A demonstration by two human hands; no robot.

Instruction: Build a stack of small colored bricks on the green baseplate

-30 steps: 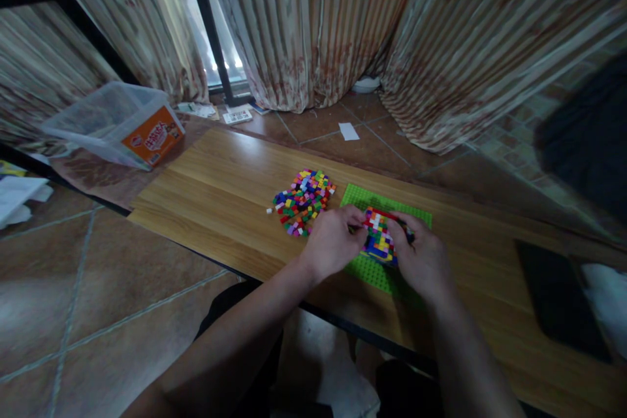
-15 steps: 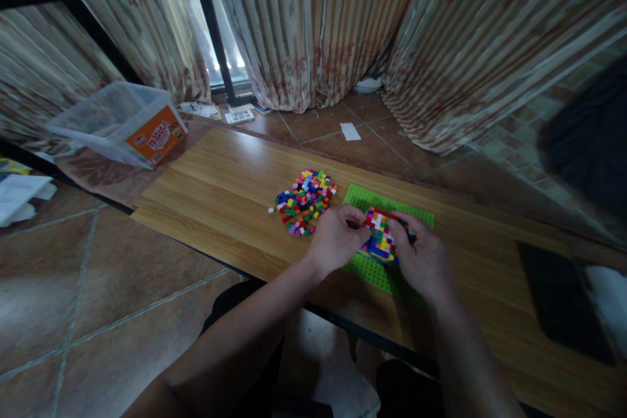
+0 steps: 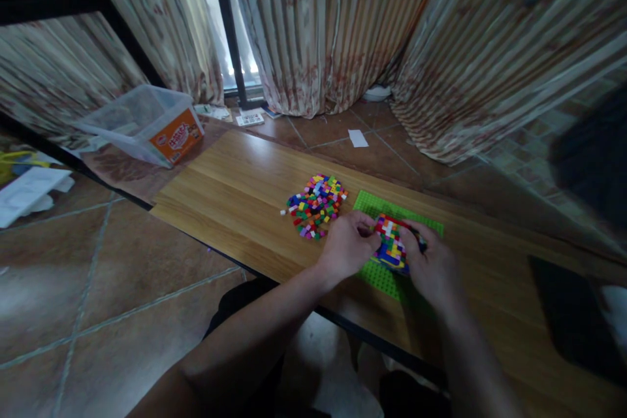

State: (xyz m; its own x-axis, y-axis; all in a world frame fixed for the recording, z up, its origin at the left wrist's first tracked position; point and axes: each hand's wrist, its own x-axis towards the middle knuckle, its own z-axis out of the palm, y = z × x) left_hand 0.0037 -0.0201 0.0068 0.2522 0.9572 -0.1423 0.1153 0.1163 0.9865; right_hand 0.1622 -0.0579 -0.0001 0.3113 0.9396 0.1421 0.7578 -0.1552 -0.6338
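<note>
A green baseplate lies on the wooden table. On it sits a flat build of small colourful bricks. My left hand is curled against the build's left edge, fingertips pinched at its top left corner. My right hand is curled against its right side, fingers closed on the edge. A loose pile of small multicoloured bricks lies just left of the baseplate, beyond my left hand. What the fingertips pinch is too small to make out.
A clear plastic tub with an orange label stands on the floor at the far left. A dark flat object lies on the table at right. Striped curtains hang behind. Papers lie on the tiled floor at left.
The view has shifted, so everything sits slightly further right and lower. Both hands stay at the build's edges, with only small finger movement.
</note>
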